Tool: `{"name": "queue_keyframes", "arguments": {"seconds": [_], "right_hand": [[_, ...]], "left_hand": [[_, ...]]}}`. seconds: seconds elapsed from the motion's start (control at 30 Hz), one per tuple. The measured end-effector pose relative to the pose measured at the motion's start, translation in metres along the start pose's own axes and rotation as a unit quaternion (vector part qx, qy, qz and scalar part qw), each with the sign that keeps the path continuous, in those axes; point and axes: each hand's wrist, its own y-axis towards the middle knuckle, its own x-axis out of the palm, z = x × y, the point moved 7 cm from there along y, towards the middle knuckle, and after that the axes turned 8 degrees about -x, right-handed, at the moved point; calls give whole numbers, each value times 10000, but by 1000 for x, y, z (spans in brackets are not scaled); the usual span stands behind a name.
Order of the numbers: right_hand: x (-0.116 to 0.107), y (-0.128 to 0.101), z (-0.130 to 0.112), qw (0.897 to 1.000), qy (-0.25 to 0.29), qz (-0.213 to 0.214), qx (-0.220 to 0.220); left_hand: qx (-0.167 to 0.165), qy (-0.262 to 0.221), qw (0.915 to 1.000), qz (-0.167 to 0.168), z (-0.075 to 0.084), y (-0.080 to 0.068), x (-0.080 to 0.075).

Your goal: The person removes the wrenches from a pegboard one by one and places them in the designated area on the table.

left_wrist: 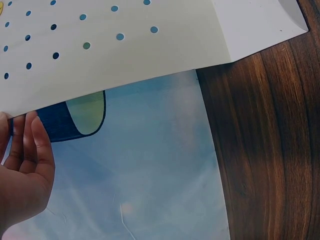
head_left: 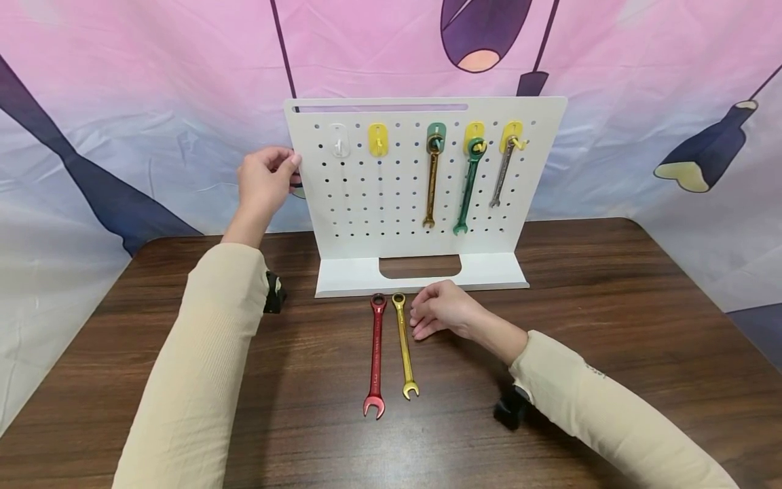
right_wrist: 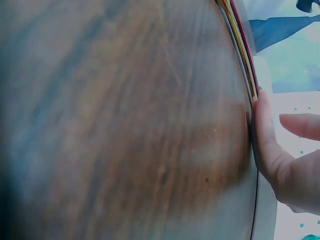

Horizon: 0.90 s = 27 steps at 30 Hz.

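Left hand (head_left: 264, 178) grips the white pegboard's (head_left: 391, 204) left edge; right hand (head_left: 441, 310), loosely curled and holding nothing, rests on the surface (head_left: 611, 305) beside the yellow wrench (head_left: 404, 345).

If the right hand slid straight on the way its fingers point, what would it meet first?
Most likely the yellow wrench. The right hand rests on the table with fingertips pointing left, right beside the wrench's shaft; the red wrench lies just beyond it.
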Motion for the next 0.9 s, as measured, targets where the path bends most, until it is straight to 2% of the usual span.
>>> {"name": "queue_keyframes", "arguments": {"seconds": [0.07,0.13,0.17,0.3,0.33,0.43,0.5,0.57,0.67,0.77,0.9], "right_hand": [[1,-4,1,9999,-54,-122,40],[3,-8,2,9995,-102,-273,85],[4,-11,3,9992,-112,-358,102],[10,-20,7,9979,-91,-628,130],[11,-22,8,9975,-91,-691,128],[16,-27,10,9964,-51,-843,101],[20,-28,11,9957,-7,-922,80],[22,-29,12,9953,50,-966,57],[24,-30,12,9951,92,-979,37],[25,-30,11,9951,118,-979,15],[25,-29,12,9949,168,-999,-11]], "left_hand": [[41,-292,9995,-60,-13,16,3],[55,-338,9994,-74,-14,18,4],[43,-321,9995,-61,-12,16,3],[39,144,9999,-24,11,-12,-2],[26,158,9999,-41,11,-12,-2],[56,-162,9998,-65,-5,8,1],[64,-341,9994,-75,-21,28,5],[1,-381,9992,-94,-36,47,9],[-85,-253,9996,-79,-51,65,13],[-141,-250,9995,-121,-54,69,14],[-83,-264,9996,-107,-51,67,13]]}}
